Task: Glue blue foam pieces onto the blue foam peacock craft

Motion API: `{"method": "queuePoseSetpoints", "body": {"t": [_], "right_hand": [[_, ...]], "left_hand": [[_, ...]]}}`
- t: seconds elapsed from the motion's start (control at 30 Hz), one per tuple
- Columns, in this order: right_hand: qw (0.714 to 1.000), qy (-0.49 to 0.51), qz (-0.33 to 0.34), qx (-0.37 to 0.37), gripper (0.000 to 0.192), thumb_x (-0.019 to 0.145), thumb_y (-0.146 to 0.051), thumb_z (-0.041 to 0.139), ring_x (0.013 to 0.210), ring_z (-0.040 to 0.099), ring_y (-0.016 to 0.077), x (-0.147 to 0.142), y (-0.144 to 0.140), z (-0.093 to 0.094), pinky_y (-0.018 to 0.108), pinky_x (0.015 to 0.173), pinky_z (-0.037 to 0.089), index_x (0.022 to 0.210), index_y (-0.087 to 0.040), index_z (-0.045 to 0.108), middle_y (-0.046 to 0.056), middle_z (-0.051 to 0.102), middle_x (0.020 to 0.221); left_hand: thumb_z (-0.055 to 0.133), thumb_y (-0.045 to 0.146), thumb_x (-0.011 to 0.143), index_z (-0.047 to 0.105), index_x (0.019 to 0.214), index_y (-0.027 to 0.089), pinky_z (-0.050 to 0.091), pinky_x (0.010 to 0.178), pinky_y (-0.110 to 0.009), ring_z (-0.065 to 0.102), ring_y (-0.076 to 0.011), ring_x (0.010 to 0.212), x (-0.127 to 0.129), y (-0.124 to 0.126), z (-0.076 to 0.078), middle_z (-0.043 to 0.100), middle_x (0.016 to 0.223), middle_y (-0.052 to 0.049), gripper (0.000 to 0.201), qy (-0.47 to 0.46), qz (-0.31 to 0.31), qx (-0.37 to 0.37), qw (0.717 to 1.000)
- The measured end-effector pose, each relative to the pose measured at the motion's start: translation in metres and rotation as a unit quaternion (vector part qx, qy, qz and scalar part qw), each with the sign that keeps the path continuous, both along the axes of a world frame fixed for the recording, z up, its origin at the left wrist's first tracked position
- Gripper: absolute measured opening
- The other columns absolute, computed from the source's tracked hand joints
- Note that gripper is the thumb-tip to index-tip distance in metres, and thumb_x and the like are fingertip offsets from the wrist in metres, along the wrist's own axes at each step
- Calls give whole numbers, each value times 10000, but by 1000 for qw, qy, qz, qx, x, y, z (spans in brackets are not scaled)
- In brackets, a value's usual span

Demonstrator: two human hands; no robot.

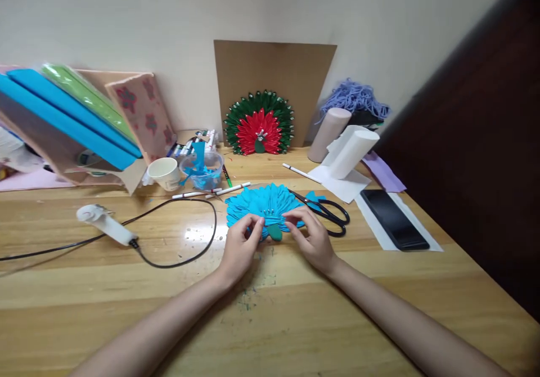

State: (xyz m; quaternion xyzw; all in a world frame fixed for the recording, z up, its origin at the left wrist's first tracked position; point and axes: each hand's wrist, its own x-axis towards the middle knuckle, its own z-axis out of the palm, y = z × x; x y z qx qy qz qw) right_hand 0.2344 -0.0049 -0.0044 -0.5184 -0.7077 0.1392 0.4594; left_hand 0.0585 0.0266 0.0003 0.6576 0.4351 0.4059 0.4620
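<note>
A fan-shaped blue crepe-paper craft (261, 200) lies on the table with layered petals, small shiny beads near its middle and a dark green oval piece (275, 232) at its base. My left hand (243, 245) is at its lower left edge, thumb and fingers pinched together over the petals. Opposite it, my right hand (313, 239) is also closed in a pinch beside the beads. Whatever lies between the fingertips is too small to tell apart from the blue paper behind. Black-handled scissors (337, 214) lie just beyond my right hand, beside a blue paper scrap (315, 198).
A white hot glue gun (107, 225) with a looping black cord lies left. Behind stand a paper cup (163, 173), a clear tub (202, 169), white pens (228, 191), and a red-green fan craft (259, 124) against cardboard (274, 67). Paper rolls (354, 155) and a phone (394, 219) are right.
</note>
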Motion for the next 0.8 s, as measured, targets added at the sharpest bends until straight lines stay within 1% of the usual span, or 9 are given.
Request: {"method": "queuePoseSetpoints", "body": {"t": [0.1, 0.17, 0.3, 0.43, 0.63, 0.8], "right_hand": [[999, -6, 30, -23, 144, 879, -276, 518, 800, 561, 172, -1, 1, -2, 307, 721, 477, 991, -201, 567, 58, 591, 887], [999, 1, 39, -19, 140, 870, -266, 539, 790, 564, 167, 0, 1, -4, 305, 708, 483, 994, -207, 566, 52, 594, 878], [999, 15, 43, 1, 124, 851, -204, 574, 763, 564, 154, 2, 2, -6, 295, 683, 485, 974, -217, 577, 38, 605, 855], [998, 20, 51, 2, 111, 850, -169, 570, 769, 569, 151, 3, 2, -6, 292, 680, 486, 948, -222, 582, 31, 611, 844], [998, 18, 52, 3, 85, 856, -162, 553, 760, 565, 148, 3, 1, -5, 295, 679, 484, 917, -215, 579, 31, 602, 835], [998, 21, 61, 3, 95, 837, -165, 575, 744, 560, 143, 4, 1, -4, 293, 672, 485, 923, -207, 573, 31, 595, 833]], "left_hand": [[472, 395, 871, 538, 684, 179, 336, 555, -227, 439, -115, 583, -1, -2, -2, 488, 604, 23, 293, 17, -2, -5, 1000], [468, 397, 872, 524, 674, 175, 329, 559, -227, 431, -117, 588, -3, -1, -1, 483, 609, 22, 303, 26, -2, -12, 1000], [462, 392, 878, 505, 663, 166, 319, 565, -224, 415, -113, 594, -2, -1, 1, 465, 611, 27, 314, 27, -15, -27, 999], [472, 376, 875, 510, 656, 162, 318, 567, -223, 419, -107, 589, -1, -1, 1, 471, 607, 31, 309, 28, -17, -35, 999], [480, 369, 871, 528, 664, 159, 325, 573, -223, 430, -105, 597, -1, -1, 1, 505, 624, 26, 299, 34, -23, -33, 999], [487, 360, 870, 537, 670, 158, 323, 564, -218, 432, -101, 589, -1, -1, 1, 515, 624, 28, 289, 41, -16, -24, 999]]}}
